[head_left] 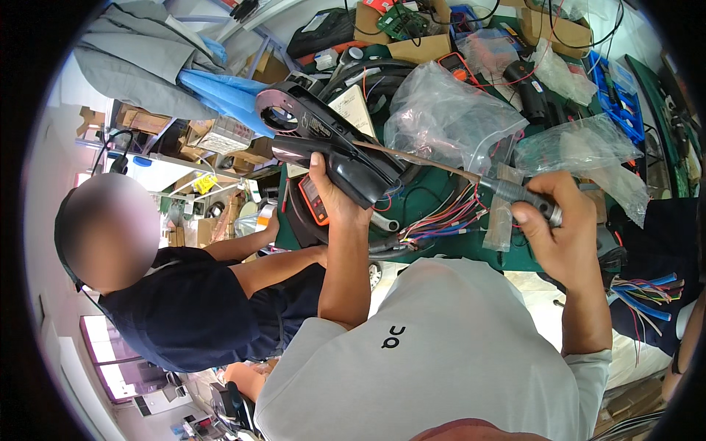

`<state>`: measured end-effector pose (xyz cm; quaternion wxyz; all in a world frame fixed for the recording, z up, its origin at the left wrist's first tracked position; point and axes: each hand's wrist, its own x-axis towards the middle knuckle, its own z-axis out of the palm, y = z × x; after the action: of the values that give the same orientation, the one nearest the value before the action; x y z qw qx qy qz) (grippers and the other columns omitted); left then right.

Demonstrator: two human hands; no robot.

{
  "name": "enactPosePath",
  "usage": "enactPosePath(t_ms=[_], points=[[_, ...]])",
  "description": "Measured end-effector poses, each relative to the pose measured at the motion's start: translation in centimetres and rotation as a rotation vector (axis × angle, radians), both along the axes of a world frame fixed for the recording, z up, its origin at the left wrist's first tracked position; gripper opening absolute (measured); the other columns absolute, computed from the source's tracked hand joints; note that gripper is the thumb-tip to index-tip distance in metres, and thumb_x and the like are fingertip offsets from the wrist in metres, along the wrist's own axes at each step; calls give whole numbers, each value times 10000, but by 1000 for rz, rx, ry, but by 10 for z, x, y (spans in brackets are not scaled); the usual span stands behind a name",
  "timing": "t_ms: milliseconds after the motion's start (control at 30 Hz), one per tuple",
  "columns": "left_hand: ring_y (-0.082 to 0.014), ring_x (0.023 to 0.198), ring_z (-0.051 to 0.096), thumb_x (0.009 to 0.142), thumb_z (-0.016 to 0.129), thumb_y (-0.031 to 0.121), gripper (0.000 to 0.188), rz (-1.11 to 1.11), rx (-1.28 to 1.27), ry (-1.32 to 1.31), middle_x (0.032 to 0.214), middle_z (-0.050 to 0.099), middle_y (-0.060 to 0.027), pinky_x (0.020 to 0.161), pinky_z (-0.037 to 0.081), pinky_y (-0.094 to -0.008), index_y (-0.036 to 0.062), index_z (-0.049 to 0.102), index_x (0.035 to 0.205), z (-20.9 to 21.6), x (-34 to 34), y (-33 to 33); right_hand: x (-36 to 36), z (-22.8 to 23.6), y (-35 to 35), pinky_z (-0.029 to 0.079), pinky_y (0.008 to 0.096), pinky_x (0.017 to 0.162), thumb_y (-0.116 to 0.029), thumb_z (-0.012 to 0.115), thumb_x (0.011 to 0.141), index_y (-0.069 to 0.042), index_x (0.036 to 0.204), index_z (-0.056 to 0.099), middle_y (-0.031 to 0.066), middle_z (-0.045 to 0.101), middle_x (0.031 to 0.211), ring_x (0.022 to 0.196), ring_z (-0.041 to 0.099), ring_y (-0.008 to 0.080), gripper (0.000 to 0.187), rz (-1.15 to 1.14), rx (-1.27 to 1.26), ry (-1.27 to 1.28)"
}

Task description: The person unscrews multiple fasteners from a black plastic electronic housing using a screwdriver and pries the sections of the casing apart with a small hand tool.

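A glossy black plastic housing (pixel 323 143) with a round opening at its far end is held up tilted in the left hand (pixel 334 198). Coloured wires (pixel 441 217) run from it to a grey metal-tipped grip (pixel 518 195) in the right hand (pixel 559 228).

I see my own torso low in the frame, in a light grey short-sleeved shirt (pixel 448 345) with a small dark mark on the chest. Both sleeves end above the elbows, so my forearms are bare. My left hand (pixel 334 198) and right hand (pixel 559 228) are bare too: no gloves, no watch, no rings that I can make out.
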<state>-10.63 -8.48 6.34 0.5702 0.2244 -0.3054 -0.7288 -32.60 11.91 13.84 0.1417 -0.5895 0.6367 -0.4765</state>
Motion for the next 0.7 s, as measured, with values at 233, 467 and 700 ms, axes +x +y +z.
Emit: enactPosePath(t_ms=[233, 467, 700], points=[[-286, 937, 621, 870, 501, 519, 566, 60, 16, -23, 1031, 622, -138, 828, 524, -399, 39, 514, 1170, 5, -3, 5, -10, -11, -2, 467, 304, 618, -257, 730, 811, 1, 1032, 494, 116, 599, 903, 703, 591, 176, 414, -9, 109, -1], [-273, 933, 623, 864, 512, 523, 571, -18, -41, 15, 1045, 617, -121, 817, 527, -388, 47, 508, 1178, 2, -1, 3, 7, -3, -7, 460, 301, 601, -390, 625, 879, 19, 889, 546, 132, 610, 727, 655, 594, 191, 417, -107, -103, -270], [-258, 942, 621, 865, 515, 522, 573, 5, -60, -3, 1046, 617, -112, 827, 520, -386, 55, 494, 1197, 3, 1, 5, -11, -2, 1, 477, 299, 704, -286, 659, 862, 15, 1021, 510, 136, 609, 889, 782, 595, 182, 373, -5, 260, -168]])
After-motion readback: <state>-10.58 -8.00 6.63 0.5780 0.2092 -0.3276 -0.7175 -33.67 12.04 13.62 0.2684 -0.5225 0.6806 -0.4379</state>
